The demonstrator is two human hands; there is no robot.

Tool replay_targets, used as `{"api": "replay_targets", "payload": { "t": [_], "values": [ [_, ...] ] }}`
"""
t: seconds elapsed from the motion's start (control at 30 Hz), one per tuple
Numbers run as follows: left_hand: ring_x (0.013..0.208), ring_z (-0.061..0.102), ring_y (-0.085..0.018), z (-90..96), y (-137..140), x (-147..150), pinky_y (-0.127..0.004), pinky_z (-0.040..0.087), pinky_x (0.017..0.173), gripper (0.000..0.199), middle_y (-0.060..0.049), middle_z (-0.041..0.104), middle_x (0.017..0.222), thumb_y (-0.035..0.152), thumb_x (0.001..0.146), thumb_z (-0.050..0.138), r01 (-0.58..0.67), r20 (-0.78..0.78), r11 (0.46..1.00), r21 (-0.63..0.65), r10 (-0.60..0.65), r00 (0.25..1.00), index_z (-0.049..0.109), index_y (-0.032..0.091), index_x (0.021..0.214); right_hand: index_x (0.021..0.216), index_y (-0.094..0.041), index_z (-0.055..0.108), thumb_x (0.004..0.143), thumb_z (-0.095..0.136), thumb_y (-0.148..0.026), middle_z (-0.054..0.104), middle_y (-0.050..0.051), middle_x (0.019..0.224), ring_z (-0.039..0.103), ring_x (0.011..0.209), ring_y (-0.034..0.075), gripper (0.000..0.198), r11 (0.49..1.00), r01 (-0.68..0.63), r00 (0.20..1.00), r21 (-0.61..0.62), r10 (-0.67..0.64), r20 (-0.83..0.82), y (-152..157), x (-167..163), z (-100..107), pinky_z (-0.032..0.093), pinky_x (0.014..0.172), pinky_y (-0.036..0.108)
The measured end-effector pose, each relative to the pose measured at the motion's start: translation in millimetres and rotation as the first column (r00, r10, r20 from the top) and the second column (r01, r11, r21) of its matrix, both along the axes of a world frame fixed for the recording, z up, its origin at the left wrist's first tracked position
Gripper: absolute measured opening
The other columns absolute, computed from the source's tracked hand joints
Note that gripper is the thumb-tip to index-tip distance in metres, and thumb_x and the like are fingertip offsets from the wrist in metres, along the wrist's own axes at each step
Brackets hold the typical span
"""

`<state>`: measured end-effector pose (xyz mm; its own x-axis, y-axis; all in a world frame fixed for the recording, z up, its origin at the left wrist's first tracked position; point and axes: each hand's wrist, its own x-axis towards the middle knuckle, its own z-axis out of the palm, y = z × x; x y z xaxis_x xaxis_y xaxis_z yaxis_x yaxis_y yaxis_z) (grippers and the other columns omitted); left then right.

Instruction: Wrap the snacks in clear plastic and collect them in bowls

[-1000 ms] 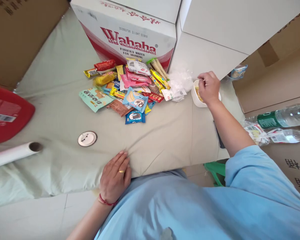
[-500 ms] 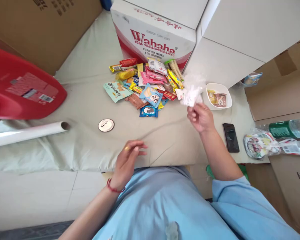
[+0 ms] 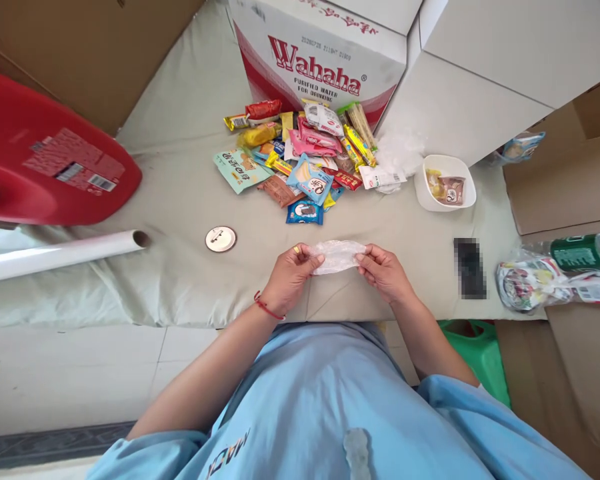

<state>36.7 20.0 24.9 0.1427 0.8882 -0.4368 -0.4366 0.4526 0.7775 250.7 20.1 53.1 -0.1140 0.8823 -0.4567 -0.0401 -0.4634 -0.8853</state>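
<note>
A thin, clear plastic bag (image 3: 339,257) is stretched between my two hands, low over the cloth near the front edge. My left hand (image 3: 294,270) pinches its left end between thumb and fingers. At its right end, my right hand (image 3: 384,270) grips it the same way. Beyond them lies a heap of wrapped snacks (image 3: 314,141) in many colours, with a blue snack packet (image 3: 305,212) nearest to me. More crumpled clear plastic bags (image 3: 403,152) lie to the right of the heap. Next to them, a white plastic bowl (image 3: 446,200) holds several small packets.
A Wahaha carton (image 3: 325,63) stands behind the snacks. To the left are a red jug (image 3: 55,153), a white tube (image 3: 65,255) and a round pin badge (image 3: 221,239). On the right lie a blurred-out phone (image 3: 470,268), bottles (image 3: 580,255) and a bagged item (image 3: 525,285).
My right hand has brought a plastic bag from beside the bowl back to the front middle. My left hand has moved right and taken hold of its other end.
</note>
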Motion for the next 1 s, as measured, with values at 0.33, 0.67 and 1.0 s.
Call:
{"api": "replay_targets", "payload": {
  "t": [0.33,0.67,1.0],
  "values": [
    [0.076,0.059,-0.016,12.6,-3,-17,-0.028,0.047,0.069,0.040,-0.003,0.070,0.086,0.055,0.077,0.081,0.250,-0.178,0.960,0.128,-0.225,0.958,0.075,0.019,0.094,0.090,-0.022,0.076,0.082,0.079,-0.054,0.066,-0.001,0.077,0.055,0.070,0.014,0.033,0.941,-0.235,0.954,0.245,0.176,0.241,26,14,9,0.043,0.064,0.027],
    [0.070,0.059,-0.014,0.0,-13,0,-0.029,0.049,0.071,0.038,0.000,0.066,0.074,0.055,0.078,0.080,0.086,-0.320,0.981,0.173,-0.027,0.947,0.067,0.019,0.082,0.103,-0.027,0.065,0.083,0.079,-0.057,0.066,0.003,0.099,0.062,0.087,0.017,0.039,0.932,-0.016,0.971,0.362,-0.072,0.230,3,-23,-7,0.055,0.073,0.030],
    [0.066,0.054,-0.014,-2.6,-18,-2,-0.028,0.044,0.066,0.036,0.001,0.063,0.071,0.056,0.083,0.074,0.111,-0.400,0.975,0.193,-0.025,0.916,0.066,0.020,0.081,0.083,-0.024,0.066,0.079,0.080,-0.062,0.068,0.001,0.083,0.060,0.072,0.015,0.041,0.984,-0.003,1.000,0.179,-0.001,0.026,-1,-35,-21,0.055,0.072,0.031]
  ]
}}
